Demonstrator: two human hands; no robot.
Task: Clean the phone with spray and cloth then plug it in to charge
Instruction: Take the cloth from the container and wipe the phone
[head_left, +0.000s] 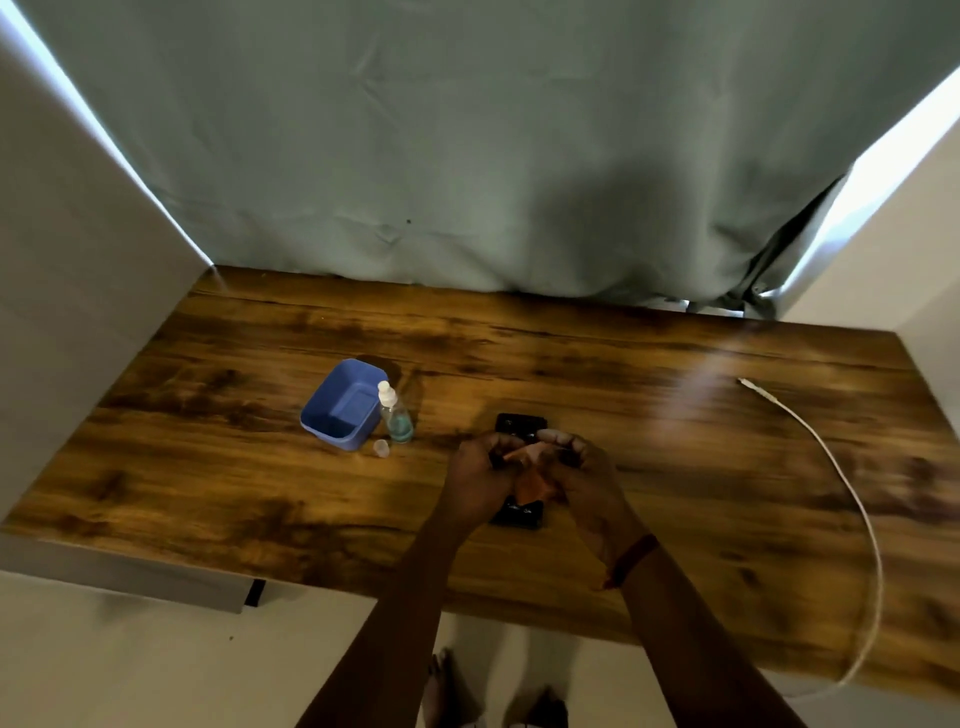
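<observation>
A black phone (521, 424) lies flat on the wooden table (701, 415), its middle hidden under my hands. My left hand (480, 470) and my right hand (576, 467) are both closed on a small orange cloth (530, 480) held just above the phone. A small clear spray bottle (396, 413) with bluish liquid stands upright to the left of the phone, uncapped. Its clear cap (382, 448) lies on the table in front of it. A white charging cable (831, 467) curves along the right side, its plug end (744, 382) lying free on the table.
A blue plastic tub (344, 404) stands just left of the bottle. A grey-green curtain (467, 156) hangs behind the table's far edge. White walls close in on both sides. The cable runs off the table's front right edge.
</observation>
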